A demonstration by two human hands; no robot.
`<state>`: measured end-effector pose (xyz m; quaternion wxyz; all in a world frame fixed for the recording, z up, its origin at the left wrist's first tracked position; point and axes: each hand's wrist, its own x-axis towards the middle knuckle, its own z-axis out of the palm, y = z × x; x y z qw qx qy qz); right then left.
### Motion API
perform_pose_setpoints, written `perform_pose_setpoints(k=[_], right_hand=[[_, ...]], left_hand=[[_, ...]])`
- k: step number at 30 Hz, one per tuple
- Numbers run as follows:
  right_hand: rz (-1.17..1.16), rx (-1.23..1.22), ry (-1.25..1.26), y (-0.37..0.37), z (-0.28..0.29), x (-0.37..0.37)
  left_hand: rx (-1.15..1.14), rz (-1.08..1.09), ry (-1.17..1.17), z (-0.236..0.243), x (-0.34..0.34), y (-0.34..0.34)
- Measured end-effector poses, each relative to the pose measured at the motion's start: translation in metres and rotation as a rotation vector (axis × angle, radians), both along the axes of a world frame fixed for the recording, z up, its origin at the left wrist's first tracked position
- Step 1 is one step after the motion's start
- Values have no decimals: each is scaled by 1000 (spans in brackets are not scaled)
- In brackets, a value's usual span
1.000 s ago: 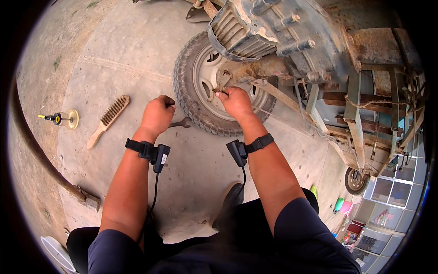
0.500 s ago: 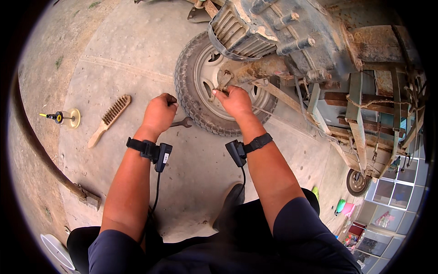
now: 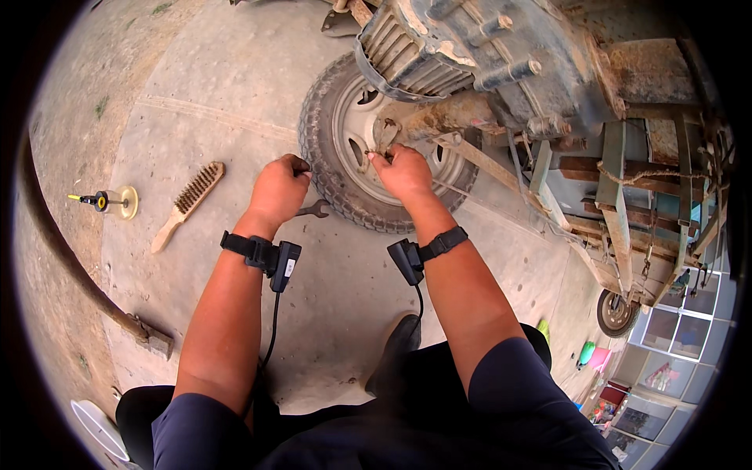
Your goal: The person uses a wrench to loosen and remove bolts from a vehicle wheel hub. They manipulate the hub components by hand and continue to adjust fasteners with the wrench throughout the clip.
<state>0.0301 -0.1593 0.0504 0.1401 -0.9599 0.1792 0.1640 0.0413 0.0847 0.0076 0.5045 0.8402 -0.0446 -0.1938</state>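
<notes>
My right hand (image 3: 405, 172) is closed in a pinch beside the wheel hub, at a small rusty bracket (image 3: 385, 135). What its fingertips hold is too small to make out. Left of the tyre (image 3: 319, 149), my left hand (image 3: 278, 188) has its fingers curled together, their tips dark; anything inside them is hidden. An open-ended wrench (image 3: 315, 209) shows its jaw just past my left wrist, apparently lying on the concrete, the rest covered by the hand. The wheel's pale rim (image 3: 356, 121) has dark slots.
A wire brush (image 3: 188, 205) with a wooden handle lies at left, beside a small clear container with a yellow-and-black top (image 3: 123, 203). A long-handled hammer (image 3: 153, 341) curves along the left edge. Rusty machinery (image 3: 540, 70) overhangs the wheel, with a metal frame (image 3: 615, 204) at right.
My left hand has shifted slightly right and up, toward the tyre. The right hand stays at the hub with barely any movement.
</notes>
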Motion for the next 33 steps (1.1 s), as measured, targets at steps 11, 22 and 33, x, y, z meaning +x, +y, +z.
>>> perform_pose_setpoints(k=[11,22,33], right_hand=[[22,103,50,-9,7,1],[145,-4,-52,-30,0,-10],[578,-35,-113,18,163,-9]], left_hand=[[22,-1,6,-2,-2,4],[12,10,43,10,-4,15],[-151,89,11,38,16,3]])
